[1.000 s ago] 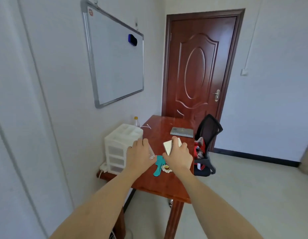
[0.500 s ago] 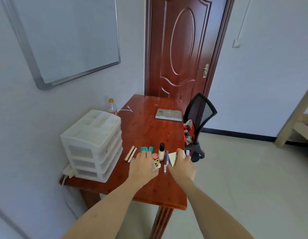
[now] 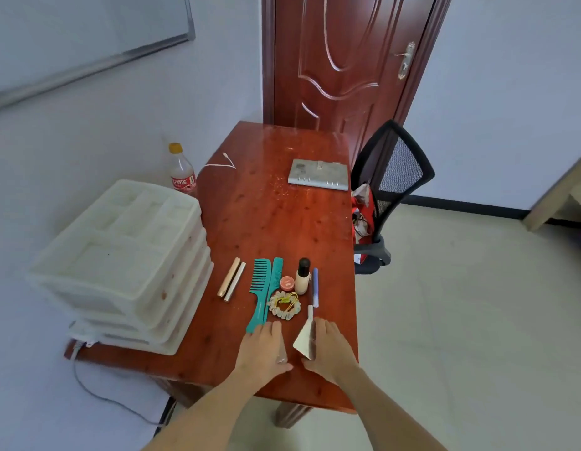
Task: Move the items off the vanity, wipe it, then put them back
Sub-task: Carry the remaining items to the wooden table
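A red-brown wooden vanity table (image 3: 269,216) carries a row of small items near its front. Two slim tubes (image 3: 231,281) lie at the left, then two teal combs (image 3: 262,289), a small pink jar (image 3: 287,283), a foundation bottle (image 3: 302,277) with a black cap, a blue pen-like stick (image 3: 315,287) and a pale scrunchie (image 3: 284,306). My left hand (image 3: 262,351) rests flat on the table, fingers apart, just below the comb handle. My right hand (image 3: 331,351) grips a folded beige cloth (image 3: 304,340) beside it.
A white plastic drawer unit (image 3: 120,265) fills the table's left side, with a cola bottle (image 3: 182,172) behind it. A grey notebook (image 3: 318,180) lies at the far end. A black mesh chair (image 3: 390,190) stands at the right edge. A brown door (image 3: 341,60) is behind.
The view has tilted down and come closer to the table. Both hands have drawn back toward the front edge, uncovering the combs, jar, bottle and scrunchie.
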